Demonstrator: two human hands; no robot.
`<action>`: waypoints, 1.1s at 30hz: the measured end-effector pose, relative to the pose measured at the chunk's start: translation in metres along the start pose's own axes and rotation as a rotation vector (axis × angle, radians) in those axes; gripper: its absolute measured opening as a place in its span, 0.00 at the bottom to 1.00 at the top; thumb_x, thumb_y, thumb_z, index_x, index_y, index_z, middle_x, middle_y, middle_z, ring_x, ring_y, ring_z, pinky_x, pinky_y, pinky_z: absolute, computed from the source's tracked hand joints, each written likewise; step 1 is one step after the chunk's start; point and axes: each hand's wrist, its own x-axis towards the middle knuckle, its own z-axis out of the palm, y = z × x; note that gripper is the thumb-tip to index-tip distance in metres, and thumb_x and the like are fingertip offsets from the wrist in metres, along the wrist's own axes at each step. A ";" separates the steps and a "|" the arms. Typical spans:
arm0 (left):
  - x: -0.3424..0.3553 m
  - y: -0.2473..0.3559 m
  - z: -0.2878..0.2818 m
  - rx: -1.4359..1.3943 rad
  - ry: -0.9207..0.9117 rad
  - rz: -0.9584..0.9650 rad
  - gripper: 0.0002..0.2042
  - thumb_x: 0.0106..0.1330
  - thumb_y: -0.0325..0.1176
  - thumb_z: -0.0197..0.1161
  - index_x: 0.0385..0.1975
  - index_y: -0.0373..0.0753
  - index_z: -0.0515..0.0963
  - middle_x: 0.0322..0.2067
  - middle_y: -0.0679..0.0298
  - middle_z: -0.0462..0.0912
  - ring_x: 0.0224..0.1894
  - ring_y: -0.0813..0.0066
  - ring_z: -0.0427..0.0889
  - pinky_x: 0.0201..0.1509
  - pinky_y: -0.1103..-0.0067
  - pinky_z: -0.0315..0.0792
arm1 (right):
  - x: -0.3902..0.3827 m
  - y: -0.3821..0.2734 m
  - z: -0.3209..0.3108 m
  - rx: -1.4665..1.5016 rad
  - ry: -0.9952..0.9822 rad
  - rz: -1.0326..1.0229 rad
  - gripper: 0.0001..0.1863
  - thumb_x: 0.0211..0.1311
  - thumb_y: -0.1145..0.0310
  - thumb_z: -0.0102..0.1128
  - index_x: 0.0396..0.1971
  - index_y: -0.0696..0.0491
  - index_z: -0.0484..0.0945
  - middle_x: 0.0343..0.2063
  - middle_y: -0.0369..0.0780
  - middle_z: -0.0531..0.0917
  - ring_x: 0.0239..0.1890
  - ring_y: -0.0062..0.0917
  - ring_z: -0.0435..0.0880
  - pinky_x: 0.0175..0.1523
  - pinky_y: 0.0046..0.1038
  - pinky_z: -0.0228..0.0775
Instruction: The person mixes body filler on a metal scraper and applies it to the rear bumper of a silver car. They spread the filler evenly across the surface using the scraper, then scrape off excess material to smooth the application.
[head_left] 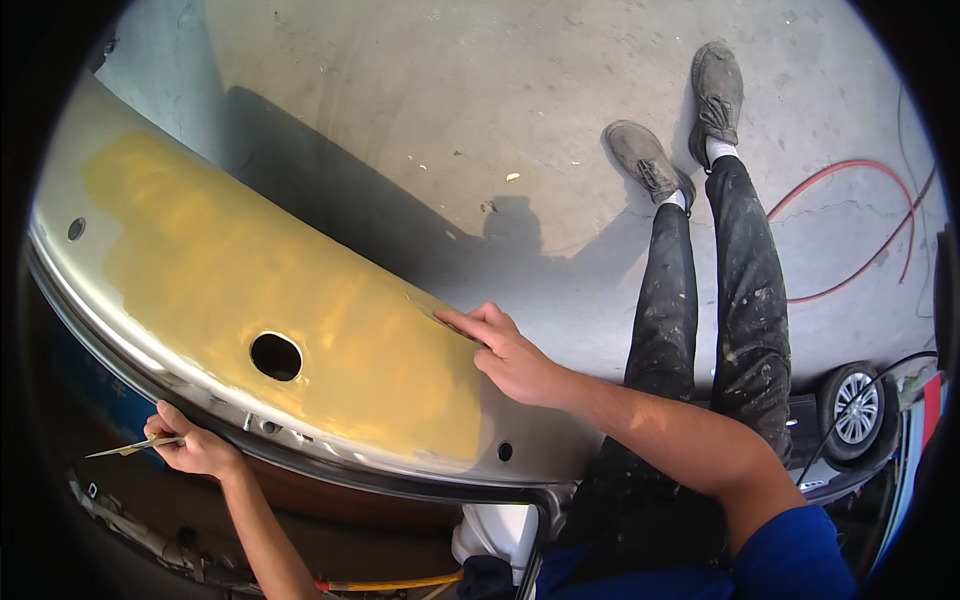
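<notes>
A curved silver car body panel (170, 165) lies across the left and middle, with a wide coat of yellow body filler (370, 340) on it. My right hand (515, 360) is at the panel's far edge, index finger stretched along the filler's right end. Its fingers pinch a thin flat blade (460, 330), seen nearly edge-on and mostly hidden. Beyond the panel's near edge, my left hand (197, 447) grips a thin flat spreader plate (130, 447) with yellowish filler on it. A large oval hole (276, 357) opens through the coated area.
Smaller round holes sit near the panel's ends. The car's dark opening (200, 510) lies below the near edge, with a yellow stick (390, 582) in it. A red hose (850, 165) curls on the concrete floor (560, 100). At the lower right is a spoked wheel (857, 408).
</notes>
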 end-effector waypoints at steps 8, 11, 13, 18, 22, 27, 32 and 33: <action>0.000 -0.004 -0.001 0.026 0.014 -0.007 0.19 0.68 0.31 0.55 0.18 0.40 0.55 0.21 0.72 0.53 0.27 0.79 0.52 0.33 0.83 0.56 | -0.063 -0.053 0.046 -0.214 0.124 -0.107 0.39 0.46 0.84 0.48 0.64 0.47 0.61 0.47 0.42 0.65 0.47 0.36 0.63 0.54 0.34 0.58; 0.000 -0.004 -0.002 0.014 0.013 -0.014 0.19 0.68 0.31 0.55 0.18 0.40 0.54 0.21 0.72 0.53 0.26 0.79 0.51 0.33 0.82 0.56 | -0.089 -0.061 0.071 -0.343 0.148 -0.149 0.39 0.46 0.81 0.53 0.63 0.46 0.62 0.47 0.41 0.66 0.46 0.34 0.64 0.53 0.34 0.58; 0.001 -0.005 -0.003 0.011 0.006 -0.015 0.19 0.68 0.31 0.55 0.18 0.40 0.54 0.21 0.71 0.53 0.26 0.79 0.51 0.33 0.82 0.56 | -0.101 -0.068 0.084 -0.441 0.180 -0.227 0.37 0.47 0.77 0.58 0.62 0.46 0.64 0.45 0.39 0.67 0.44 0.33 0.66 0.52 0.33 0.59; 0.000 -0.002 0.001 0.072 0.018 0.001 0.19 0.69 0.31 0.55 0.18 0.39 0.54 0.21 0.70 0.53 0.26 0.77 0.51 0.32 0.81 0.56 | -0.116 -0.079 0.078 -0.356 0.020 -0.325 0.28 0.54 0.75 0.55 0.58 0.50 0.69 0.43 0.41 0.69 0.45 0.32 0.71 0.49 0.32 0.66; 0.001 -0.003 0.000 0.112 0.012 0.026 0.19 0.69 0.32 0.54 0.18 0.39 0.53 0.21 0.70 0.53 0.26 0.77 0.51 0.31 0.80 0.55 | -0.053 -0.054 -0.007 -0.124 0.202 -0.077 0.25 0.56 0.81 0.43 0.56 0.55 0.69 0.38 0.43 0.70 0.41 0.32 0.71 0.45 0.27 0.66; 0.002 -0.005 -0.002 0.135 0.004 0.044 0.19 0.69 0.32 0.54 0.18 0.39 0.54 0.21 0.69 0.53 0.26 0.76 0.51 0.30 0.79 0.55 | 0.017 0.024 -0.048 0.038 0.054 0.154 0.24 0.59 0.74 0.37 0.57 0.56 0.69 0.39 0.42 0.70 0.41 0.30 0.71 0.46 0.28 0.66; 0.003 0.000 0.000 0.142 -0.011 0.033 0.18 0.69 0.31 0.54 0.19 0.39 0.54 0.21 0.70 0.53 0.26 0.76 0.51 0.31 0.80 0.55 | 0.029 0.034 -0.031 0.104 -0.019 0.137 0.25 0.59 0.75 0.38 0.58 0.58 0.67 0.42 0.43 0.70 0.43 0.31 0.71 0.51 0.30 0.64; 0.003 0.000 0.000 0.136 -0.012 0.032 0.18 0.69 0.31 0.54 0.18 0.39 0.54 0.21 0.70 0.53 0.26 0.76 0.51 0.31 0.80 0.55 | 0.026 0.031 -0.027 0.113 -0.016 0.113 0.25 0.59 0.75 0.38 0.58 0.58 0.67 0.42 0.43 0.70 0.44 0.31 0.71 0.52 0.30 0.64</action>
